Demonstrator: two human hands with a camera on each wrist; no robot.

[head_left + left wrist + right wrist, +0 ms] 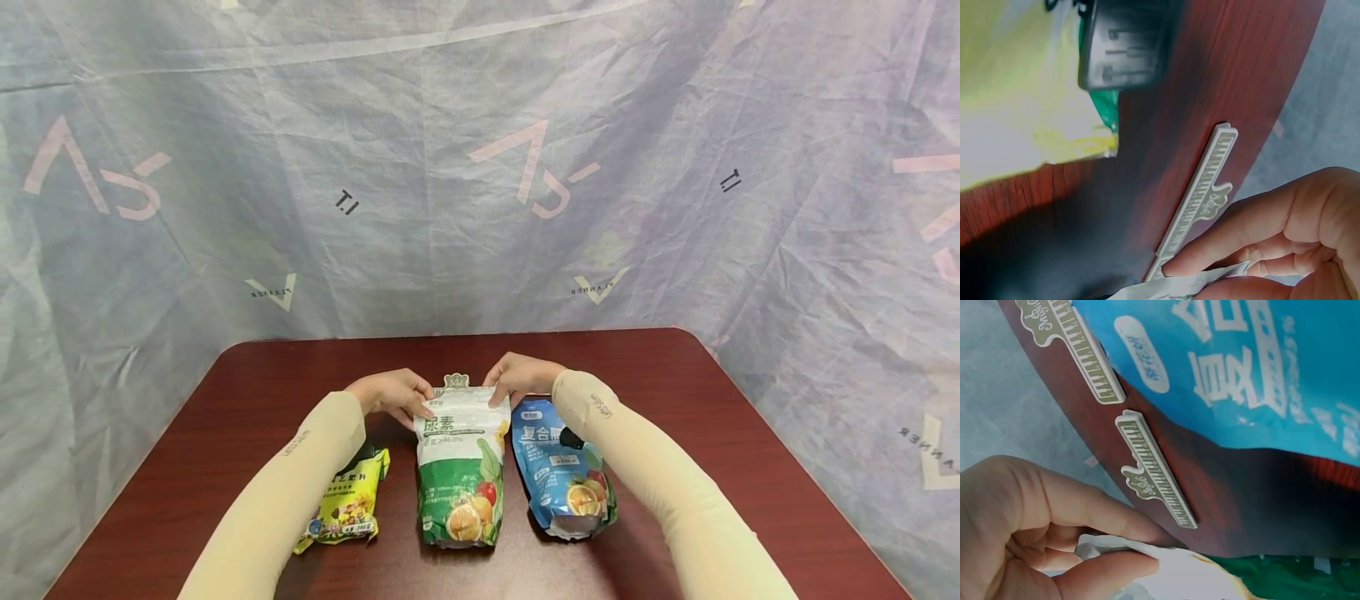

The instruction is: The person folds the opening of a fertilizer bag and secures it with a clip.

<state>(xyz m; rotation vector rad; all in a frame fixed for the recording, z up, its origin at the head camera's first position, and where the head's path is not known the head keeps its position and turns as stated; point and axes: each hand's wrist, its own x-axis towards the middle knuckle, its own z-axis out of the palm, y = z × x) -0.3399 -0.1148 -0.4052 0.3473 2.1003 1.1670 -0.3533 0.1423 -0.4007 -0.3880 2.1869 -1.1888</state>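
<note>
A white-and-green pouch (457,462) printed with fruit stands in the middle of the table. My left hand (393,393) pinches its top left corner between thumb and fingers. At the top right corner, my right hand (522,375) pinches the pouch edge the same way. Behind the pouch lies a flat clip with a piano-key pattern (1194,203), also visible in the right wrist view. A second piano-key clip (1085,353) lies beside the top of a blue pouch (551,475), which is right of the middle pouch.
Left of the middle pouch lies a yellow packet (348,500), partly hidden by my left sleeve. A black piece with raised marks (1125,50) is near the packet's top; its kind is unclear. Grey printed cloth (450,208) hangs behind the dark red table (630,358).
</note>
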